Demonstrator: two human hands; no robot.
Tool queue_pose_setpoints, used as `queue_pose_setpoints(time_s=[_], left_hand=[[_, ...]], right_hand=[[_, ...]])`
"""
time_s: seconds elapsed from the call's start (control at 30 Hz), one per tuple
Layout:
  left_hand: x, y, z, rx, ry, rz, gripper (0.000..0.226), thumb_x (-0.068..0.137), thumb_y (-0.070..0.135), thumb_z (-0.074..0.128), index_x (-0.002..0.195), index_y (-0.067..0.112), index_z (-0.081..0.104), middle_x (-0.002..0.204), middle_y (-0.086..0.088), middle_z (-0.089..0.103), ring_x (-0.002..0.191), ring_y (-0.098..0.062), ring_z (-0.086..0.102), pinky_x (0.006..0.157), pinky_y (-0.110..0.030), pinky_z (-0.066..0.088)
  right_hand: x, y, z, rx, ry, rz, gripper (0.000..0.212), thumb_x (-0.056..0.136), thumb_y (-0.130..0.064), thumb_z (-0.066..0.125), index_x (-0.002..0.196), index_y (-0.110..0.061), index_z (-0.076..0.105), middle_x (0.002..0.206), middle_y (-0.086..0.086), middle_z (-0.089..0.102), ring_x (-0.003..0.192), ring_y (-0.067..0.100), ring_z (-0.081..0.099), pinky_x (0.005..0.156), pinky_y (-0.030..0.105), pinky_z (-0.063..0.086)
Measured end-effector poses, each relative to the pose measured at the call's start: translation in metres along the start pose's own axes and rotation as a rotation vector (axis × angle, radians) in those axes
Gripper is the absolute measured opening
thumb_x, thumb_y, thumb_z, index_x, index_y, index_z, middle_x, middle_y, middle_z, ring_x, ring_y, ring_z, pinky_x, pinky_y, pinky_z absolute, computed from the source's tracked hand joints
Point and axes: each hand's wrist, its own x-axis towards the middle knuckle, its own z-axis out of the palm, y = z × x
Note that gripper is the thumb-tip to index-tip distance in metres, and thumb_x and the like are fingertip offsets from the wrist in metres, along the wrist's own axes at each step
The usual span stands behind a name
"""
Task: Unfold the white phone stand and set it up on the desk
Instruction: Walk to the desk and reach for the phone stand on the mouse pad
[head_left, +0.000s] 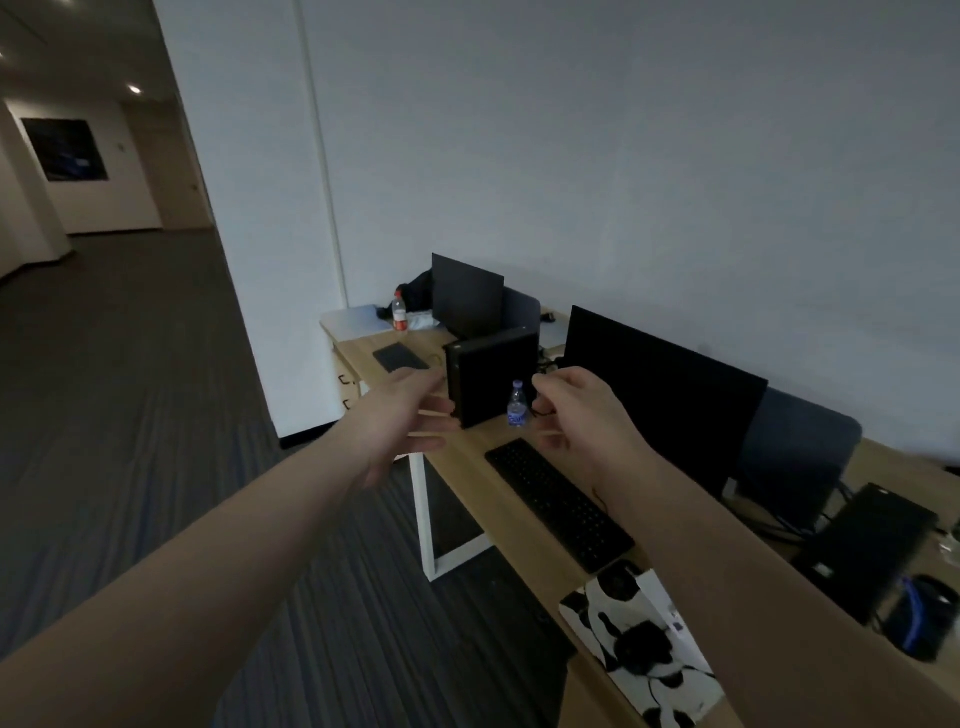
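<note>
Both my arms are stretched forward above the near edge of the wooden desk (470, 470). My left hand (410, 415) hovers over the desk's left edge, fingers spread, with nothing in it. My right hand (576, 410) hangs above the black keyboard (558, 501), fingers loosely curled and apart from the thumb, also holding nothing. I cannot make out a white phone stand anywhere. A black-and-white patterned item (639, 649) with a white edge lies on the desk beside my right forearm.
A small black computer (491, 376) and a small water bottle (516, 405) stand just beyond my hands. A dark monitor (660, 395) is to the right. Further back are another monitor (465, 296) and a red-labelled bottle (399, 312). Carpeted floor lies to the left.
</note>
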Motion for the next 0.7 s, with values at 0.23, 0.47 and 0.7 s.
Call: queue_pose_setpoints(time_s=[0.23, 0.47, 0.7], left_hand=[[0.102, -0.002, -0.004, -0.011, -0.151, -0.058, 0.041, 0.100, 0.039, 0.060, 0.132, 0.013, 0.060, 0.119, -0.012, 0.073, 0.104, -0.026, 0.075, 0.079, -0.037, 0.061], [0.170, 0.011, 0.027, 0.013, -0.460, -0.014, 0.039, 0.102, 0.039, 0.057, 0.132, 0.014, 0.056, 0.118, -0.010, 0.072, 0.104, -0.024, 0.075, 0.090, -0.040, 0.061], [0.180, 0.006, 0.095, 0.028, -0.715, -0.020, 0.044, 0.103, 0.041, 0.055, 0.137, 0.012, 0.057, 0.117, -0.011, 0.074, 0.104, -0.025, 0.076, 0.091, -0.042, 0.061]], right_hand=[[0.054, 0.003, 0.014, 0.000, 0.170, -0.016, 0.017, 0.100, -0.029, 0.060, 0.109, -0.017, 0.066, 0.093, 0.005, 0.066, 0.077, 0.018, 0.063, 0.072, 0.036, 0.053], [0.066, 0.005, 0.000, 0.008, 0.483, 0.034, 0.017, 0.100, -0.034, 0.061, 0.110, -0.020, 0.066, 0.108, 0.008, 0.070, 0.091, 0.020, 0.068, 0.075, 0.034, 0.060], [0.029, 0.020, -0.038, -0.030, 0.762, 0.079, 0.016, 0.098, -0.033, 0.061, 0.107, -0.021, 0.064, 0.098, 0.007, 0.067, 0.084, 0.020, 0.066, 0.071, 0.039, 0.063]])
